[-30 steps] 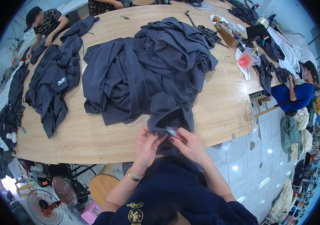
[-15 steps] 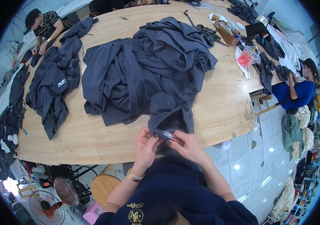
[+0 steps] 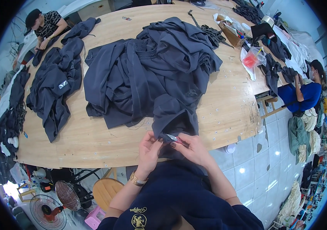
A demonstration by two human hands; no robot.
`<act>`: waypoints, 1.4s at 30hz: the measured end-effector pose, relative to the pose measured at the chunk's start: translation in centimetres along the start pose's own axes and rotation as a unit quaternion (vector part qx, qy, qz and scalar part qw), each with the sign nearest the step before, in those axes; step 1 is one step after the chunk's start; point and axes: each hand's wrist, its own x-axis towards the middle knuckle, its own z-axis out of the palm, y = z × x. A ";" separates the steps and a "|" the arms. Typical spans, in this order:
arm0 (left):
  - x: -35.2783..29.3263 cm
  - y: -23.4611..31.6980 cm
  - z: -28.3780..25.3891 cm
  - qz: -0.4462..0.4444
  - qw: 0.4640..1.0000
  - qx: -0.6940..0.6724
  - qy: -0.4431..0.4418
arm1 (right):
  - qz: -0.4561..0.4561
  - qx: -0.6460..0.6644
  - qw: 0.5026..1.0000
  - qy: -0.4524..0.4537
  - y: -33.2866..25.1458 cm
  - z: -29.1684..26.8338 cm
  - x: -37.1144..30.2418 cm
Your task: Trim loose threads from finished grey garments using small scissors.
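Note:
A heap of dark grey garments [image 3: 152,73] lies on the big wooden table [image 3: 94,142]. One garment's edge hangs over the near table edge. My left hand [image 3: 149,147] pinches that fabric edge. My right hand [image 3: 192,147] holds small thread snips [image 3: 173,138] with a pinkish handle against the same edge, blades pointing toward my left fingers. A gold watch sits on my left wrist.
A second dark garment pile [image 3: 54,88] lies at the table's left. A person in a patterned shirt [image 3: 42,27] sits far left; a person in blue [image 3: 303,94] sits right. A box, plastic bag [image 3: 251,59] and clutter fill the far right. A stool [image 3: 106,191] and fans stand below.
My hands have stayed at the garment's edge; the snips have shifted slightly along the fabric. The pile has not moved.

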 end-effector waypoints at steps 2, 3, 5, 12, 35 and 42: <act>0.1 0.0 0.0 -0.006 1.000 -0.022 0.002 | 0.013 0.038 0.999 0.010 0.3 0.1 0.0; 0.1 0.0 0.1 -0.013 0.999 -0.044 0.003 | 0.027 0.075 0.997 0.021 0.6 0.2 -0.1; 0.2 0.1 0.2 -0.016 0.998 -0.060 0.002 | 0.016 0.133 0.988 0.073 1.4 1.2 0.2; 0.1 -0.2 -0.1 -0.023 0.997 -0.076 0.014 | -0.054 0.088 0.980 0.170 0.2 3.0 0.9; -0.6 1.9 -0.9 -0.057 0.996 -0.069 0.028 | -0.049 0.241 0.963 0.108 -0.7 0.3 0.8; -0.9 2.5 -1.4 -0.081 0.991 -0.103 0.009 | -0.106 -0.117 0.974 0.163 0.0 1.1 -0.2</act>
